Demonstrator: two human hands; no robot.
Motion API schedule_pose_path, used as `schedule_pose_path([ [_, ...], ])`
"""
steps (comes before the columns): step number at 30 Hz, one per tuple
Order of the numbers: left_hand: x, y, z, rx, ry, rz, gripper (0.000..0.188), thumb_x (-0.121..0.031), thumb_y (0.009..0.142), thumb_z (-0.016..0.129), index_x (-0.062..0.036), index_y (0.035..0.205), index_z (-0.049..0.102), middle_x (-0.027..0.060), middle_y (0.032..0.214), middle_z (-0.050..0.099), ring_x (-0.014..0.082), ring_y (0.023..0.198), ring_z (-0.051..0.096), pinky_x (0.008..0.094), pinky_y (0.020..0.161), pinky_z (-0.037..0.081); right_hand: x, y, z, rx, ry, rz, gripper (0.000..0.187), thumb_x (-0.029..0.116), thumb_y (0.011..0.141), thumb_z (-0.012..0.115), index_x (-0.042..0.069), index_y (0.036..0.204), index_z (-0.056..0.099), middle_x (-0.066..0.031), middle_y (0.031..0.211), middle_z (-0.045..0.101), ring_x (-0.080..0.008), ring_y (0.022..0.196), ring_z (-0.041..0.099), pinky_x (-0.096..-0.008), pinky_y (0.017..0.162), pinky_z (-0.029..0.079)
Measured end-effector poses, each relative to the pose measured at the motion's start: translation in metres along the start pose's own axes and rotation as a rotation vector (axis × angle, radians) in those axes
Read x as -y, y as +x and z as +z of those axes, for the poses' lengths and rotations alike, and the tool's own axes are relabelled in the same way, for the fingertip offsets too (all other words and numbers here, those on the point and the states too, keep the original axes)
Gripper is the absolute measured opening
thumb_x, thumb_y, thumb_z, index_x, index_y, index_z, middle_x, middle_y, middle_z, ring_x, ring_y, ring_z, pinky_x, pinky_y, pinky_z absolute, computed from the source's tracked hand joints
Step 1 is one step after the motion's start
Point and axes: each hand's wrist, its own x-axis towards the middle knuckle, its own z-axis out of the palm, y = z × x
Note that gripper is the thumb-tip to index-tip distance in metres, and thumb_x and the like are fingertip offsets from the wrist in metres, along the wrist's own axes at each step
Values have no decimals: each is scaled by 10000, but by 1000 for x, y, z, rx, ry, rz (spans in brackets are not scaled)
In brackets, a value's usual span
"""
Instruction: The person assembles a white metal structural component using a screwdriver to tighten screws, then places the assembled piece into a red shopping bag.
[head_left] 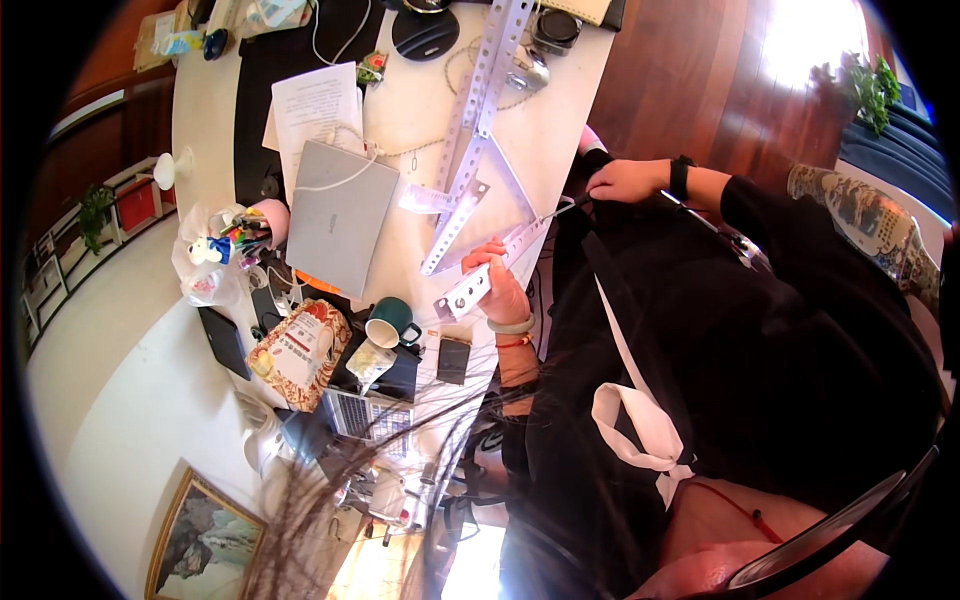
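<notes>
Strip clasped in the left grip could twist if held loosely, letting the tool clasped in the right grip skid toward eight o'clock.

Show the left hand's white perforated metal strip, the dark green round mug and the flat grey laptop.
White perforated metal strip (466, 292): head view, holed end.
Dark green round mug (397, 311): head view, outer wall.
Flat grey laptop (345, 222): head view, closed lid.
</notes>
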Motion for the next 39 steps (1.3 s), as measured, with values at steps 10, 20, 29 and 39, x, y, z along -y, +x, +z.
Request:
schedule_pose_path([
  [10,0,3,-2,-84,-38,-32,69,-40,865,476,-79,919,458,88,907,511,209,924,507,509,1033,354,-7,-2,15,-202,-322,-122,136,175,919,496,46,905,538,-117,815,570,-310,759,590,-397,677,478],
  [20,3,-1,0,-154,-40,-7,53,-83,871,488,-86,917,462,77,907,511,216,953,500,490,1026,354,1,-12,31,-359,-198,-216,168,186,873,583,24,915,585,-105,683,508,-282,686,586,-366,639,481],
  [29,0,4,13,-104,-26,-6,63,-80,857,483,-83,917,464,78,900,517,225,937,506,482,1000,373,-50,21,50,-140,-267,-277,397,384,961,453,25,908,612,-104,671,552,-246,619,618,-389,523,449],
  [39,-1,5,4,-174,-54,-4,74,-45,844,489,-82,902,462,75,864,519,193,893,511,463,989,391,4,11,44,-190,-141,-84,390,370,927,510,18,762,549,-103,636,566,-223,550,554,-344,520,443],
])
